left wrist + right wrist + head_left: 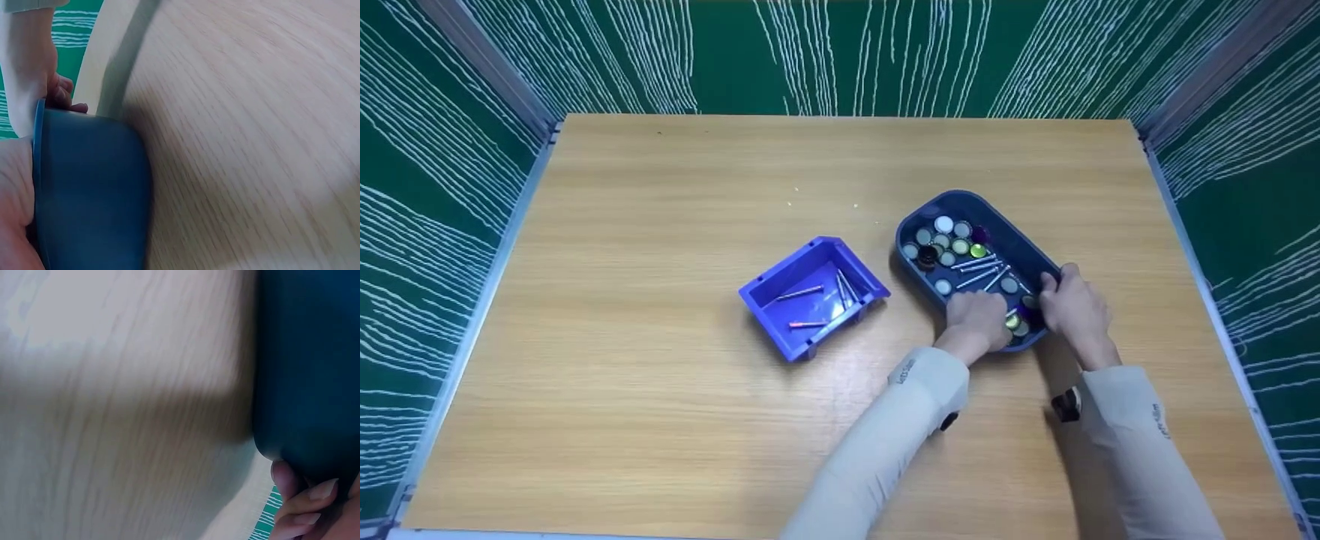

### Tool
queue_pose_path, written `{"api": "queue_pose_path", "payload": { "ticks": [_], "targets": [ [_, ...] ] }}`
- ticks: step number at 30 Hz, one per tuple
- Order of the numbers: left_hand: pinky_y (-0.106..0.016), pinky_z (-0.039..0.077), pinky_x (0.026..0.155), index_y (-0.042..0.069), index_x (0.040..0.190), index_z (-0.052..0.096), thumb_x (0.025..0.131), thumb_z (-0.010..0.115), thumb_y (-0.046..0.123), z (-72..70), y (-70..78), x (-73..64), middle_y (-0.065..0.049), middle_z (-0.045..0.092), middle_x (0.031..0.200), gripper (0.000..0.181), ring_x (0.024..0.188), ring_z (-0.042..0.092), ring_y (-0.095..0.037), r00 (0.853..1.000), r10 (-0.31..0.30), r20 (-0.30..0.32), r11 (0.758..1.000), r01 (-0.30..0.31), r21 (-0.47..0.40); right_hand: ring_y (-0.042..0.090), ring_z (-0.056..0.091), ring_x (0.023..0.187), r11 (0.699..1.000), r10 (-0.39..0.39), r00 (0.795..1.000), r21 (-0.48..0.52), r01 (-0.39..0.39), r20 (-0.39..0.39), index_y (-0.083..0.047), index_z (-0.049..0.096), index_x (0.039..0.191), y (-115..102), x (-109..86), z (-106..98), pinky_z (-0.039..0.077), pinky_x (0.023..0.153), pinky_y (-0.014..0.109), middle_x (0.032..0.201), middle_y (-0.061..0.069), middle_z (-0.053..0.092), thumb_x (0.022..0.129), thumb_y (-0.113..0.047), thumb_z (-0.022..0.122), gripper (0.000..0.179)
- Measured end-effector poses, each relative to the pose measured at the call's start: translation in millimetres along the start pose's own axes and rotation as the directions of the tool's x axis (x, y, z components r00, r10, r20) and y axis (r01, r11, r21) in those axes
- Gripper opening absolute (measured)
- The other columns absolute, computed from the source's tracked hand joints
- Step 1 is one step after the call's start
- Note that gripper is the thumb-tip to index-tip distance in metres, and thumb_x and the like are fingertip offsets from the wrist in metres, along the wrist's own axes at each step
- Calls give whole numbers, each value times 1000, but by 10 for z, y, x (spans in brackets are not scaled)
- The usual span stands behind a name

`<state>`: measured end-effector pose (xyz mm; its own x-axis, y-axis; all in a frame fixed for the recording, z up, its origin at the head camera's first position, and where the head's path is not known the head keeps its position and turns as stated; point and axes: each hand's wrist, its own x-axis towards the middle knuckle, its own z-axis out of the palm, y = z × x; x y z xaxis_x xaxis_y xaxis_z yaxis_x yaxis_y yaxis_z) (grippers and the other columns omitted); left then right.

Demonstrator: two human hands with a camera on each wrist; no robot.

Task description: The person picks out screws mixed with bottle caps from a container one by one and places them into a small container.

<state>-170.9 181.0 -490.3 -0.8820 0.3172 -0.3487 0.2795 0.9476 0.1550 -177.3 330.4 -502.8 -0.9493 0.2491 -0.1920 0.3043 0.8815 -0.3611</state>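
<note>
A dark blue rounded tray [1020, 244] stands right of the table's middle in the head view. Inside lie several small round caps or discs [943, 224], white, grey, green and dark, and several silver nails or screws [978, 264]. My left hand [976, 319] reaches over the near rim into the tray; its fingertips are hidden among the contents. In the left wrist view that hand [14, 197] touches the rim. My right hand [1074, 307] grips the tray's right end, with fingers [308, 499] curled against the outer wall in the right wrist view.
Left of the tray stands a purple-blue bin [810, 270] holding several thin nails or screws [800, 292], one of them reddish. A wooden table [622, 300] lies under both containers. Green walls [727, 60] with white streaks border it. Tiny pale specks lie beyond the bin.
</note>
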Motion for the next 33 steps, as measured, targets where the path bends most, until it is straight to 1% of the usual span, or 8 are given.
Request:
{"api": "queue_pose_path", "payload": {
  "ticks": [4,11,15,17,20,24,27,33],
  "targets": [
    [-25,52,75,29,108,68,87,67,45,15,-14,-1,13,70,104,26,92,65,-6,999,22,-29,1000,-22,-4,54,56,98,1000,6,1000,-7,-5,16,3,44,115,-5,1,-10,41,69,55,107,37,56,104,-43,27,50],
    [-27,53,76,20,132,54,89,65,41,28,-40,-3,10,69,110,49,96,66,-9,993,87,-74,996,-88,-14,56,54,104,999,28,999,-29,-27,41,2,43,121,-5,4,-28,42,76,59,113,38,55,104,-44,26,52],
    [-31,55,77,22,122,62,90,66,35,18,-48,-8,7,70,109,35,96,67,-12,987,124,-101,989,-131,-63,56,54,104,999,32,999,-34,-31,43,2,43,123,4,14,-36,42,76,59,114,37,55,105,-45,25,54],
    [-32,55,77,24,112,67,89,68,33,11,-53,-17,7,71,107,24,95,67,-12,986,128,-108,987,-137,-82,55,54,102,999,33,998,-31,-32,47,3,43,123,4,15,-31,42,76,59,113,37,55,105,-45,24,54],
    [-31,55,76,26,105,71,90,68,32,13,-60,-24,7,72,106,17,94,68,-12,987,122,-102,988,-131,-86,56,54,103,999,41,998,-25,-40,52,3,43,124,-6,11,-14,42,77,61,114,37,55,105,-44,25,53],
    [-30,55,75,28,103,72,90,67,36,19,-61,-27,9,73,105,16,93,68,-11,990,105,-92,993,-110,-50,59,52,108,998,48,998,-32,-46,49,2,44,123,-18,11,-7,42,80,63,120,41,54,105,-44,25,53],
    [-28,54,75,28,102,72,90,67,37,20,-58,-27,9,73,103,16,91,69,-10,990,100,-100,994,-103,-25,59,52,110,998,47,998,-40,-46,47,3,44,124,-22,15,-18,41,80,63,122,42,53,104,-45,24,55],
    [-30,54,73,27,99,72,91,65,35,23,-74,-20,9,73,99,13,87,68,-11,986,122,-115,991,-127,-33,57,53,107,998,40,998,-40,-38,55,3,43,125,-38,18,-38,42,78,60,118,40,54,105,-43,24,54]
  ]
}}
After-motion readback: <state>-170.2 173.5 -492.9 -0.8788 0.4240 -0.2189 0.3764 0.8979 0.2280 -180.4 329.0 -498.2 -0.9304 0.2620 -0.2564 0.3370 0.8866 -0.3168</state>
